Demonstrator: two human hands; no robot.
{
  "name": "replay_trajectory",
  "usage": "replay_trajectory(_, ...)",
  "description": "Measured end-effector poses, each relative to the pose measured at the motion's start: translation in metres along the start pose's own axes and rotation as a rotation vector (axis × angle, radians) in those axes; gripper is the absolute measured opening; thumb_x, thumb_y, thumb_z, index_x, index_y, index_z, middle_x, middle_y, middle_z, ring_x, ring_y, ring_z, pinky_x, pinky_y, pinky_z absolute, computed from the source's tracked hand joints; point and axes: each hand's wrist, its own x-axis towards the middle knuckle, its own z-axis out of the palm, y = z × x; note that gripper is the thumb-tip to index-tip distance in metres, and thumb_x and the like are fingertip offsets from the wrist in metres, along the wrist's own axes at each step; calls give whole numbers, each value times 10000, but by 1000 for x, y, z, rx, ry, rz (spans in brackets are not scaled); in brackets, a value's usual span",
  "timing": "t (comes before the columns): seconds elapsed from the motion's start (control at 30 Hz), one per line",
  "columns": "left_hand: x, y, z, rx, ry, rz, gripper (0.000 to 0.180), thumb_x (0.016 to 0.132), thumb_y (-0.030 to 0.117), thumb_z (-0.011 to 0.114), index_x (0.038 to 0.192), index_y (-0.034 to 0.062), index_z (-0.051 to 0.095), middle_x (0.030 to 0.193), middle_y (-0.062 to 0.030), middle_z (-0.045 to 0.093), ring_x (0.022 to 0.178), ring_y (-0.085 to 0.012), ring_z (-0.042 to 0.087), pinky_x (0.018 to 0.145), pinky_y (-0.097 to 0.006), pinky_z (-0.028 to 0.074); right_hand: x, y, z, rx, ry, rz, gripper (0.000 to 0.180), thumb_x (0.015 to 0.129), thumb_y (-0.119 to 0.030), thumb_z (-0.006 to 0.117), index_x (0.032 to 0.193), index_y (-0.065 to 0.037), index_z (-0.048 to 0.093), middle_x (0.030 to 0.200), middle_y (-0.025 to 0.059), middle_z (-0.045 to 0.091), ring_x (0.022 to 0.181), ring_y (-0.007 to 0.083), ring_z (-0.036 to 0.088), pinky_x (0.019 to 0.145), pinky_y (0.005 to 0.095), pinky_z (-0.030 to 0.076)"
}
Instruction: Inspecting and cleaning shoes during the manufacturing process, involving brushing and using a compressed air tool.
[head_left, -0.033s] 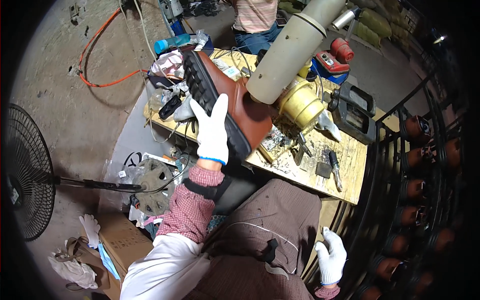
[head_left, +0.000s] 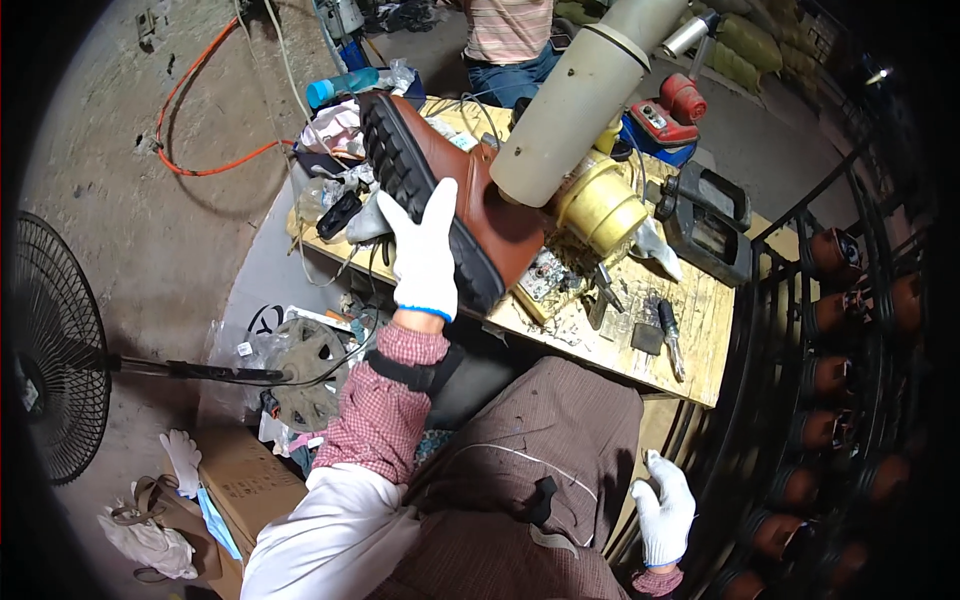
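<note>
1. The left hand (head_left: 425,260), in a white glove with a blue cuff, grasps a brown boot (head_left: 497,235), its thumb and fingers spread in a V against the black treaded sole
2. The boot is just beyond the left palm, tilted, its sole toward the hand and its leather upper on the far right side
3. A thick grey tube (head_left: 560,125) slants down beyond the left fingertips, its lower end over the boot; whether they touch I cannot tell
4. The right hand (head_left: 665,515), also gloved in white, hangs beside the person's thigh, fingers loosely curved and apart from the thumb, grasping nothing visible
5. Right of the left hand, a yellow round machine part (head_left: 603,208) stands over a wooden table (head_left: 712,325)
6. Above the right hand, a dark-handled tool (head_left: 668,325) lies on that table, just beside a dark square block (head_left: 647,340)
7. Farther right of the right hand stands a black rack (head_left: 805,300) with brown boots (head_left: 828,377)
</note>
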Motion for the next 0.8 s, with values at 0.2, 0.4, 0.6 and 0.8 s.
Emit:
replay_trajectory(0.2,21,47,20,-525,-19,-143,980,1005,254,658,1659,23,-35,1524,-195,463,1370,-268,493,1122,-381,415,40,-35,7,-198,-30,-287,426,772,-10,783,1189,17,702,1209,211,728,1145,344,710,982,389,560)
replay_trajectory(0.4,16,37,13,-582,-15,-240,1022,973,330,706,1664,38,11,1535,-199,451,1376,-279,485,1127,-404,419,88,-88,27,-275,-6,-700,457,805,-54,777,1258,-77,719,1229,136,735,1183,313,692,989,399,531)
replay_trajectory(0.6,-45,19,-18,-739,-80,-234,983,986,317,691,1672,95,23,1552,-169,434,1348,-294,518,1116,-436,451,146,-165,79,-385,6,-1144,508,877,-76,643,1383,-122,629,1368,140,649,1247,358,624,1005,443,503)
replay_trajectory(0.8,-62,10,-19,-760,14,-290,788,979,191,721,1619,142,263,1307,-110,607,1093,-246,678,877,-387,609,141,-167,114,-508,-433,-1260,160,795,-148,651,943,-158,712,882,76,660,808,282,657,671,399,514)
